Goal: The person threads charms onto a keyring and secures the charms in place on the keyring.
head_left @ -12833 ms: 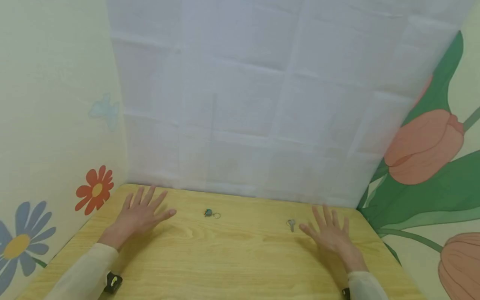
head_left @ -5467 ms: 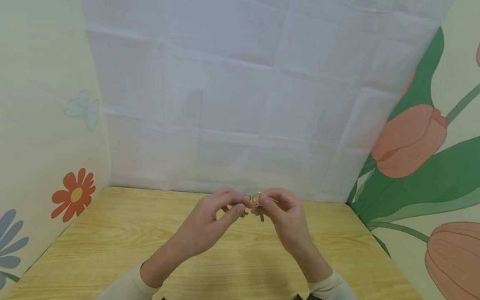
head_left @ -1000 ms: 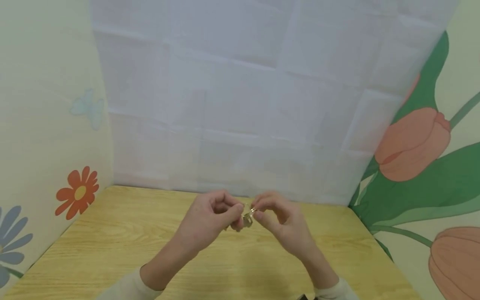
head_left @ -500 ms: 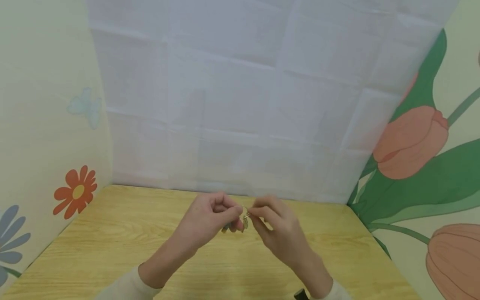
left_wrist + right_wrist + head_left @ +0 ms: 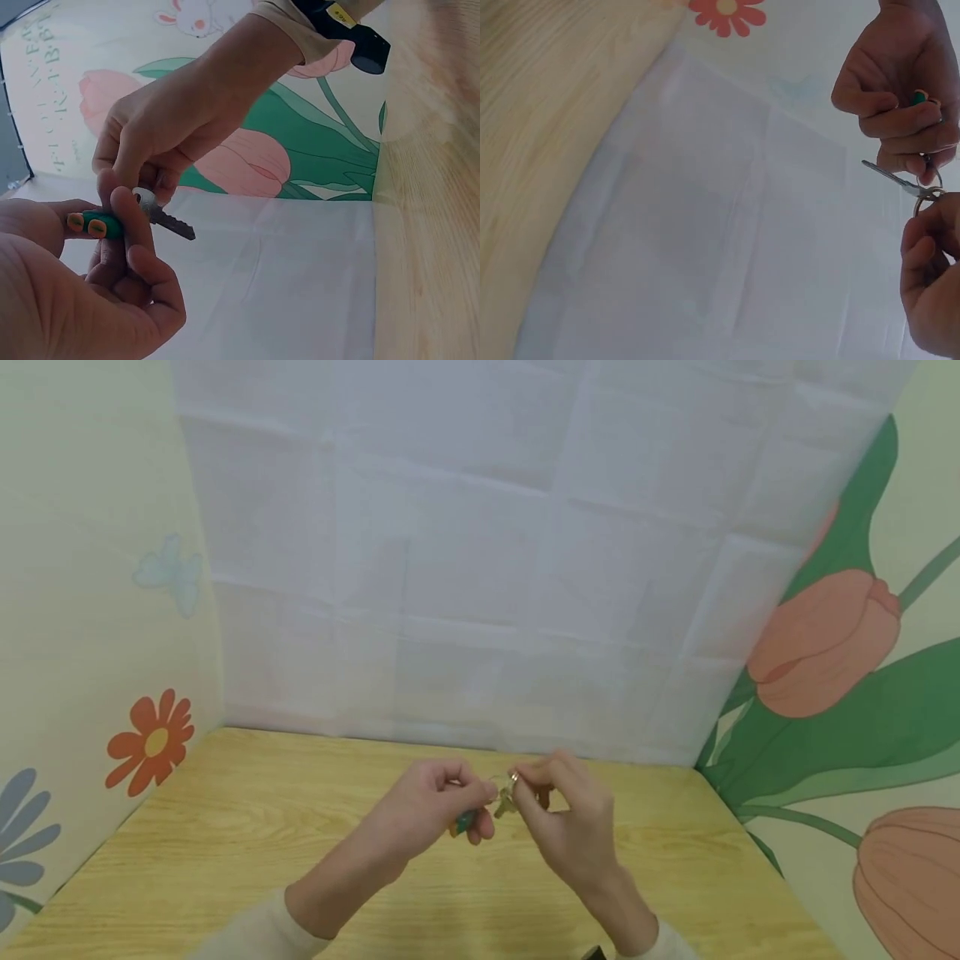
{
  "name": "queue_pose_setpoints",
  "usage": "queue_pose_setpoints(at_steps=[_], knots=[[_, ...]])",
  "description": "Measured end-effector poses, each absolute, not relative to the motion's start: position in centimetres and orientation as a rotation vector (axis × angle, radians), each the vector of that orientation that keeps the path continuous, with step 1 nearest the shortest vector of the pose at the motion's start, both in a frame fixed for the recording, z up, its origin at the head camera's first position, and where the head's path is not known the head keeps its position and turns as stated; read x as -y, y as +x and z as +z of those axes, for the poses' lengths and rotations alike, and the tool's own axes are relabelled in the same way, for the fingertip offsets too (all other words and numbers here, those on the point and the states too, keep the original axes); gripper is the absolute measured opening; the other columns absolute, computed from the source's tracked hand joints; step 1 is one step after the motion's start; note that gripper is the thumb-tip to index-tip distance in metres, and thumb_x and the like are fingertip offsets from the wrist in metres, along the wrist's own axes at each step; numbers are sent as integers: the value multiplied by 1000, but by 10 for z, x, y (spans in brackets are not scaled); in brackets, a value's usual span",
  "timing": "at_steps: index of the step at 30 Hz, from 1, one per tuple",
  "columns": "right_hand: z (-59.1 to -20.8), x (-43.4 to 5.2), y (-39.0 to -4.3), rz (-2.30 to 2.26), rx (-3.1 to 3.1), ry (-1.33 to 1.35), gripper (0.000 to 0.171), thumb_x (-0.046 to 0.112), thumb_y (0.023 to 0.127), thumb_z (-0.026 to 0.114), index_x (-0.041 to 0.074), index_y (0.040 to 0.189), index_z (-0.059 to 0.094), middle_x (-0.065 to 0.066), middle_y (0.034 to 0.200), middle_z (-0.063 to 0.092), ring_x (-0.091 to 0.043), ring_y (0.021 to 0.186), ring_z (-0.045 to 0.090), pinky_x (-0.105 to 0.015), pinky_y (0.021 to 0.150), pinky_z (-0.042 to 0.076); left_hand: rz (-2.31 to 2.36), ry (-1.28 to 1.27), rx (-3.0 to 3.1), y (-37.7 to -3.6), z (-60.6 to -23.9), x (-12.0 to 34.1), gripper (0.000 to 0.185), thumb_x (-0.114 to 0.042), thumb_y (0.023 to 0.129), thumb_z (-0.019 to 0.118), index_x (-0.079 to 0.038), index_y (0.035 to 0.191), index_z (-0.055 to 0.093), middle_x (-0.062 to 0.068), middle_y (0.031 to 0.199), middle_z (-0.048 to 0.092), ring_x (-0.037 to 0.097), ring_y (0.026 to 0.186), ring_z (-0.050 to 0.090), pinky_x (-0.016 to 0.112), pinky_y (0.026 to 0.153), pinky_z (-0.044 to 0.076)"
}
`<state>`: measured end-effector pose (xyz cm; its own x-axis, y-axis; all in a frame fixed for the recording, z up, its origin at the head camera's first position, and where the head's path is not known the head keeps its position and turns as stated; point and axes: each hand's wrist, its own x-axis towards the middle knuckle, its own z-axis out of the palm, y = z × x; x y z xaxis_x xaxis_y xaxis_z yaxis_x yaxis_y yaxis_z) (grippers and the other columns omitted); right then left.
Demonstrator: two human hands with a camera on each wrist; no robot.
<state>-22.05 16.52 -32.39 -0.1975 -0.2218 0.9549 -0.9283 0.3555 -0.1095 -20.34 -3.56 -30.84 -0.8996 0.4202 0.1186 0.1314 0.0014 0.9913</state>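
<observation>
Your left hand (image 5: 427, 806) and right hand (image 5: 558, 814) meet above the middle of the wooden counter (image 5: 225, 852), raised clear of it, toward its far edge. Your left hand has its fingers curled round a small green keychain charm (image 5: 94, 224) with orange spots, the thumb pressing it against the forefinger. Just beside the charm hangs a silver key (image 5: 166, 217), its toothed blade pointing out to the right in the left wrist view. Your right hand pinches the metal key ring (image 5: 927, 196) between thumb and fingertips (the ring is thin and partly hidden by the fingers, so how far the key sits on it cannot be told). The key's head lies at the ring, between the two hands. Behind the hands stands a creased white sheet (image 5: 480, 568); a wall with painted flowers (image 5: 150, 743) is on the left and one with tulips (image 5: 825, 643) on the right.
</observation>
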Motion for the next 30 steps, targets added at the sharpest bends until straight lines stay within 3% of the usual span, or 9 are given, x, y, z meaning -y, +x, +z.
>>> queue_pose_setpoints(at_steps=[4,12,16,22,27,30], knots=[[-326,-164,-217,1174,1727,949,18,-14,83,72,3,86,70,-3,77,64,-12,59,54,-21,53,47,2003,612,-2140,-200,-308,32,27,-27,99,69,-2,90,64,10,74,71,24,70,66,34,69,48],[-321,-170,-211,1641,2084,668,6,6,93,76,9,94,71,-6,85,72,-23,67,65,-29,60,54,2005,661,-2252,-201,-308,34,29,-35,102,65,-6,98,65,8,79,71,26,75,66,36,73,51],[-319,-171,-214,1431,2134,860,9,9,93,77,10,99,70,-2,87,71,-19,67,65,-31,61,55,2074,683,-2209,-205,-307,40,33,-38,104,62,-5,103,65,10,84,71,31,78,66,38,78,53],[-321,-166,-221,861,1978,1077,21,-3,89,75,5,107,68,3,89,67,-9,72,61,-20,58,49,2128,679,-2131,-206,-305,43,33,-36,103,63,-3,103,64,14,84,71,36,80,66,40,80,53],[-324,-165,-221,700,1883,1165,11,-3,95,65,5,102,67,-1,92,65,-10,75,60,-14,64,49,2122,689,-2109,-205,-306,41,30,-30,103,64,-1,99,63,15,81,70,32,76,65,40,80,53],[-325,-166,-220,736,1856,1162,15,-8,91,65,5,97,68,-2,88,66,-10,71,61,-15,64,50,2098,712,-2122,-204,-308,40,30,-31,103,64,-1,98,63,15,80,70,31,76,65,41,80,53]])
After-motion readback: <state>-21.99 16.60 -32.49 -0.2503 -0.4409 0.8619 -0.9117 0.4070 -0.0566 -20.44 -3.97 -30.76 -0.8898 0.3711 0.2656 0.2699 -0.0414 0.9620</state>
